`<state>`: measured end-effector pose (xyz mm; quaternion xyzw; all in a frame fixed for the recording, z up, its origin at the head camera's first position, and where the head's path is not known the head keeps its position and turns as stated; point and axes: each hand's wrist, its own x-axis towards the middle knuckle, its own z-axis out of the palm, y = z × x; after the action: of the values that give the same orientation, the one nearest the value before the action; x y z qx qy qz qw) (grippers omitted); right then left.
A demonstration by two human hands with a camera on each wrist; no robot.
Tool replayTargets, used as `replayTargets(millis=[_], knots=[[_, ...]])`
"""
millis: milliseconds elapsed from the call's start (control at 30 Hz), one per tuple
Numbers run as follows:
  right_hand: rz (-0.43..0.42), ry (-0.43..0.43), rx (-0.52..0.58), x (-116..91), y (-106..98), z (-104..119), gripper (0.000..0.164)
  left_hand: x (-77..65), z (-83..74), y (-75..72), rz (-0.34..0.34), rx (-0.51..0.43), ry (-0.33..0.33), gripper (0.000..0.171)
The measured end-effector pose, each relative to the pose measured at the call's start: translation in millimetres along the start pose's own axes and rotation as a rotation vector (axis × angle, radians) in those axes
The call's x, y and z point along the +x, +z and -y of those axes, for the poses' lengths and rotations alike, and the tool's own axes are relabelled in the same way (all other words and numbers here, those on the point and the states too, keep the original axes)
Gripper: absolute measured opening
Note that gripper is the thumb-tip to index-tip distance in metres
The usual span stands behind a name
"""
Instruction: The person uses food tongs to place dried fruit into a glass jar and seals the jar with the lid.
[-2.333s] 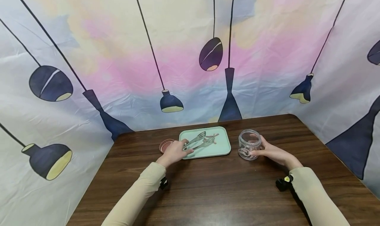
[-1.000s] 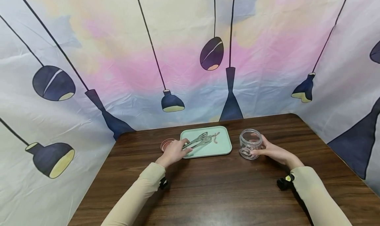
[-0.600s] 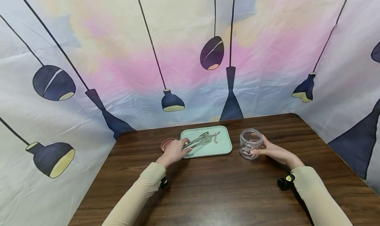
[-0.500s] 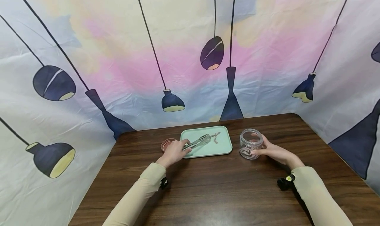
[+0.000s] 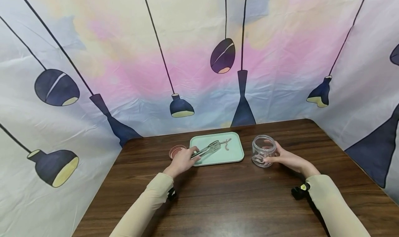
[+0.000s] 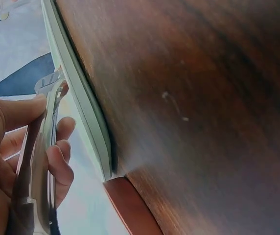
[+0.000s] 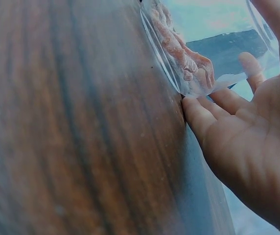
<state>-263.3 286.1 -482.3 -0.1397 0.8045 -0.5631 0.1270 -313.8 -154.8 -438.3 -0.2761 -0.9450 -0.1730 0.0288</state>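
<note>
My left hand [image 5: 182,160] grips metal tongs [image 5: 212,147], thumb on one arm and fingers round the other, as the left wrist view shows. Low over a mint-green tray [image 5: 235,155], the tongs' two heads lie close together, their tips at a few thin pinkish-brown strips [image 5: 227,146]. To the right of the tray a clear jar [image 5: 260,146] stands upright and uncovered on the table. My right hand [image 5: 288,160] holds it from the right side, thumb in front. Wrinkled reddish strips [image 7: 179,49] rest in the jar's bottom.
A reddish round lid [image 5: 175,149] lies at the tray's left end, partly behind my left hand. All of this sits on a dark wooden table [image 5: 230,199], with a lamp-patterned cloth [image 5: 205,91] hanging behind its far edge.
The tongs' heads, spread apart earlier, have come together at the strips. Those strips have shifted slightly on the tray. My right hand and the jar hold still.
</note>
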Motion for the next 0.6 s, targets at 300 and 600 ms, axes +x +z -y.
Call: replayTargets(millis=[300, 600], knots=[[0.004, -0.006, 0.004, -1, 0, 0, 0.089, 2.8, -1.1, -22.9, -0.057, -0.131, -0.012, 0.031], [0.000, -0.008, 0.001, -1, 0, 0, 0.090, 9.7, 0.1, -55.5, -0.152, -0.118, -0.008, 0.030]])
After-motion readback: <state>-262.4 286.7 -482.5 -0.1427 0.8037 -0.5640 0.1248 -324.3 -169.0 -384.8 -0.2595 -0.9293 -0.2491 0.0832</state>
